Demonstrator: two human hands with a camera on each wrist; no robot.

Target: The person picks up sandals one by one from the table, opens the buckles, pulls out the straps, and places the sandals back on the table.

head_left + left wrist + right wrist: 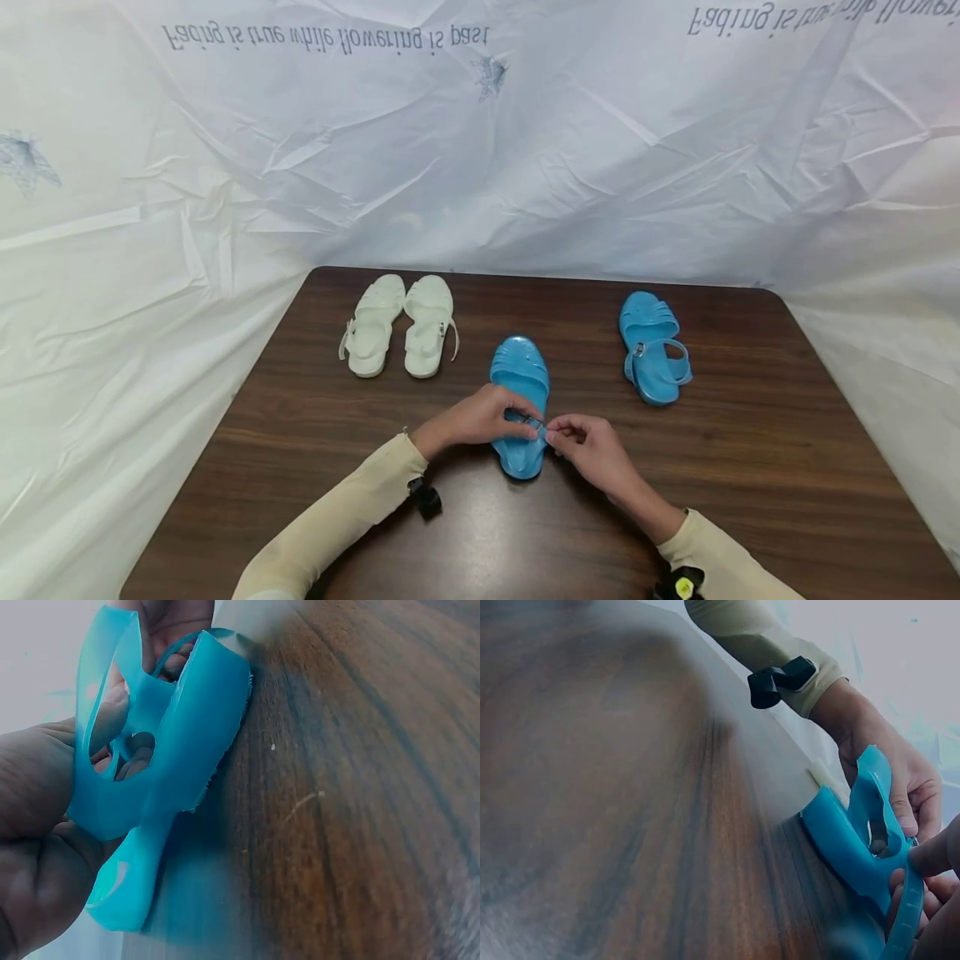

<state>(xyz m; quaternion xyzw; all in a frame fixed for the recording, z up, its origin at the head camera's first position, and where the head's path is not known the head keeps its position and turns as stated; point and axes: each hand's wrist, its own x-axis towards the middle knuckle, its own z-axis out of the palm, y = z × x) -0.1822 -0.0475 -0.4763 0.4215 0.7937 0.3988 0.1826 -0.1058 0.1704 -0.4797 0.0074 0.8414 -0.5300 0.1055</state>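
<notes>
A blue sandal point(519, 364) stands on the table in the middle of the head view, toe pointing away. My left hand point(486, 417) holds it from the left, thumb and fingers pinching the strap around the small metal buckle point(534, 422). From the right, my right hand point(594, 450) pinches the ankle strap point(907, 915) close to that buckle. In the left wrist view the sandal's heel point(206, 712) and looped back strap face the camera, with the left thumb inside the loop. The fingers partly cover the buckle, so how far the strap is threaded cannot be seen.
A second blue sandal point(654, 367) stands at the back right of the brown table point(750, 467). Two white sandals, one left point(369, 342) and one right point(426, 337), stand side by side at the back left. White printed sheeting point(480, 167) hangs behind the table.
</notes>
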